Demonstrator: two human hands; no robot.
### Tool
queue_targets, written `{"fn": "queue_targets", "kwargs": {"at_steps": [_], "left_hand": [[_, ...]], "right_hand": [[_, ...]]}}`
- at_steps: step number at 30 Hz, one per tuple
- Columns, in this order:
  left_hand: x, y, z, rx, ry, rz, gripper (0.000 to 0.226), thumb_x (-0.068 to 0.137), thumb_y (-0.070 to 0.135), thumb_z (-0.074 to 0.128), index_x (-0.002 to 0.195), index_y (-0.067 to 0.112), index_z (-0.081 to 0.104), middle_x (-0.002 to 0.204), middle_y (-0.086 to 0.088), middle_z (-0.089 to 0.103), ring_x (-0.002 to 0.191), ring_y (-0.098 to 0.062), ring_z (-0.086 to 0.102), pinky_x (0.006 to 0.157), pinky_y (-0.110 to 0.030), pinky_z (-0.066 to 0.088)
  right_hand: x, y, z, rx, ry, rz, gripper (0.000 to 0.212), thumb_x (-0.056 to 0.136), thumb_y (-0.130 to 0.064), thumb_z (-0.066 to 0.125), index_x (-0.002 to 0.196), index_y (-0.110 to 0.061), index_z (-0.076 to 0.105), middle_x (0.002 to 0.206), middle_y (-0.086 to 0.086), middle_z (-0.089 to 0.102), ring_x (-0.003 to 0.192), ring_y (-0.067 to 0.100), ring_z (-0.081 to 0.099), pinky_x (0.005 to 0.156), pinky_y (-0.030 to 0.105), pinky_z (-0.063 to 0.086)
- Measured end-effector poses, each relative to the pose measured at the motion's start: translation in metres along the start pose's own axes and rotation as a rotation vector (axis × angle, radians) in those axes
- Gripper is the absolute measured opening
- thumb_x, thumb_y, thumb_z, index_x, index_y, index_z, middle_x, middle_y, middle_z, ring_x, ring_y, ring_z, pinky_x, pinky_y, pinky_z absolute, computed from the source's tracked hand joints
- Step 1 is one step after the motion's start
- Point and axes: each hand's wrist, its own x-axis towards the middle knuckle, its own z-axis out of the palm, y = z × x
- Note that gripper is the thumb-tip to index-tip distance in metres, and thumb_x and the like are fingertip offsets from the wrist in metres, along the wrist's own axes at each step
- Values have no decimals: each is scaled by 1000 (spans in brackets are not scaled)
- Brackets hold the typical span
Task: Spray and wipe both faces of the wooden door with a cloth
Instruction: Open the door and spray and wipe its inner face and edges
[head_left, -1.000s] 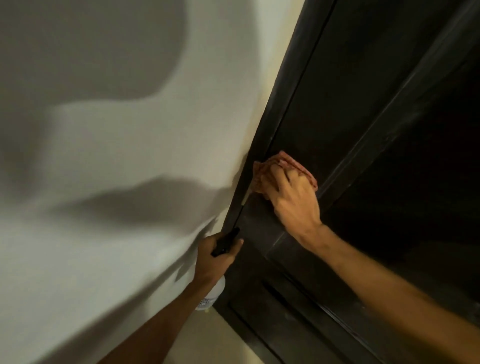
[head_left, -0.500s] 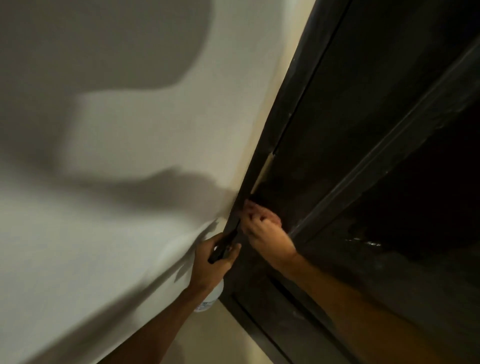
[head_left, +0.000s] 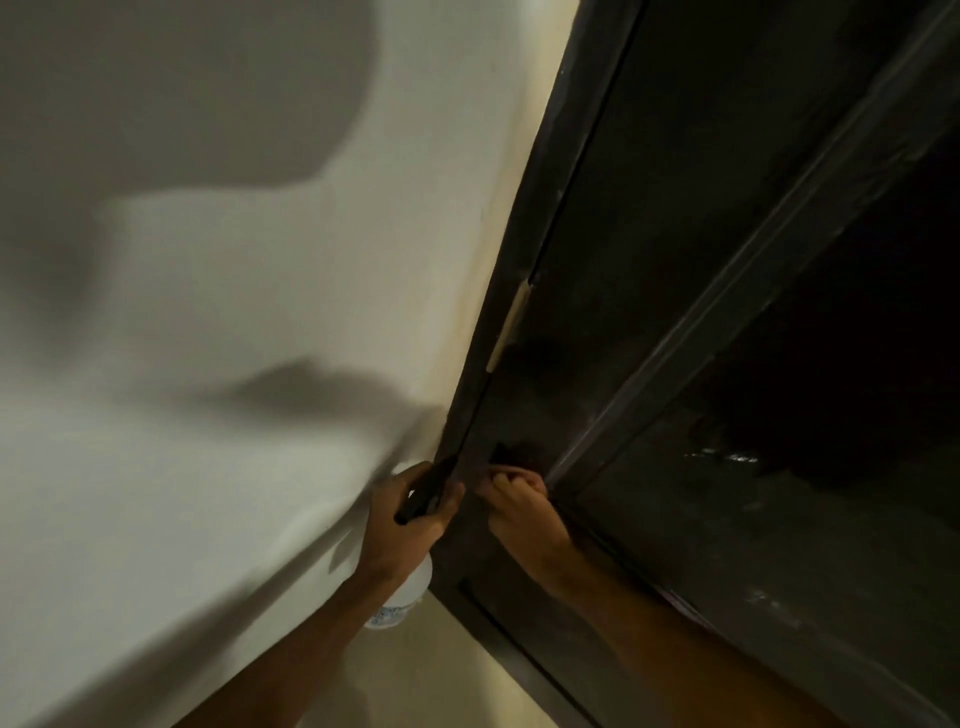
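Observation:
The dark wooden door (head_left: 701, 218) fills the right side, its hinge edge running diagonally by the wall. My right hand (head_left: 519, 506) presses against the door's left stile near the hinge edge, fingers curled around the pinkish cloth (head_left: 503, 472), which is almost wholly hidden under the hand. My left hand (head_left: 408, 525) grips the black head of a spray bottle (head_left: 402, 597) just left of the door edge; the bottle's white body hangs below the hand.
A pale wall (head_left: 234, 364) with shadows covers the left side. A light metal hinge (head_left: 511, 325) sits on the door edge above my hands. A raised moulding (head_left: 727, 306) crosses the door diagonally. Wet patches glint on the lower panel (head_left: 727, 457).
My right hand has slid the cloth down the door's hinge-side stile, from above the hinge to beside my left hand. The left hand with the bottle has stayed put.

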Motion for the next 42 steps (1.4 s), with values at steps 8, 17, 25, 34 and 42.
{"fn": "queue_targets", "kwargs": {"at_steps": [8,17,25,34,42], "left_hand": [[-9,2,18,48,-79,39,12,92,12,79,104,9,78,86,-1,79,89,-24,77,84,-38,63],[2,40,27,72,-119,134,8,92,16,80,99,21,76,78,8,75,78,-12,74,70,-21,57],[-21,47,58,49,-100,158,16,89,30,82,104,31,75,84,-1,77,82,-20,75,77,-41,64],[8,105,62,95,12,232,8,89,9,82,88,13,75,67,5,69,65,-14,67,63,-19,52],[25,119,36,89,5,251,3,94,9,76,95,8,74,72,11,71,71,-10,70,68,-15,52]], "right_hand": [[-57,90,-34,208,720,668,49,86,-15,66,134,-8,63,134,17,51,106,34,54,70,42,54],[-94,110,-48,205,735,530,54,76,-18,81,128,-10,70,124,13,59,98,32,58,71,41,52],[-108,51,-14,323,609,481,53,79,-22,76,131,-13,68,125,9,62,100,28,63,79,36,47],[-105,174,-118,326,1014,776,47,89,-8,66,135,-12,62,138,14,55,122,31,48,96,48,52],[-61,146,-111,244,665,502,51,94,-12,52,145,-13,54,132,12,58,104,32,57,78,45,53]]}}
